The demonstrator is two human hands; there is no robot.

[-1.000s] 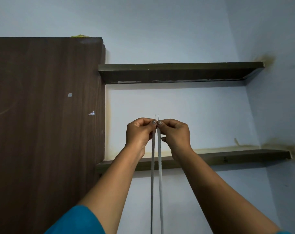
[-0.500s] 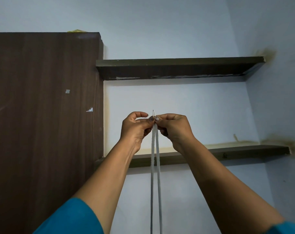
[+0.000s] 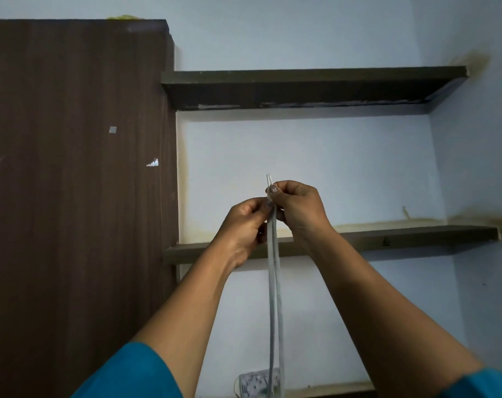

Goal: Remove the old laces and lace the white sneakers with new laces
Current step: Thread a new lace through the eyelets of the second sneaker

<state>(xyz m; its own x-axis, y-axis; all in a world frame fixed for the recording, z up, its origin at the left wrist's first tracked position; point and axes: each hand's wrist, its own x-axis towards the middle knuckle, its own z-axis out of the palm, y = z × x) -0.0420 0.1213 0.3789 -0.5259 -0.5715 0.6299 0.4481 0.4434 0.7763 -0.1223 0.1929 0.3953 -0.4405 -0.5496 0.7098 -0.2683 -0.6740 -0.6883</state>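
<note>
A white flat shoelace point(image 3: 274, 297) hangs doubled in two strands from my raised hands down past the bottom of the head view. Its two clear tips point(image 3: 269, 179) stick up side by side above my fingers. My right hand point(image 3: 297, 208) pinches both strands just under the tips. Slightly lower, my left hand point(image 3: 244, 225) pinches the strands between thumb and fingers. No sneaker is in view.
A tall dark wooden cabinet point(image 3: 77, 196) fills the left. Two dark wall shelves, an upper shelf point(image 3: 307, 87) and a lower shelf point(image 3: 402, 239), run across the pale wall behind my hands. A white switch box point(image 3: 255, 383) sits low on the wall behind the lace.
The two tips have come together under my right hand's pinch. My left hand has slid a little down the strands. The view has tilted down, bringing the switch box into sight.
</note>
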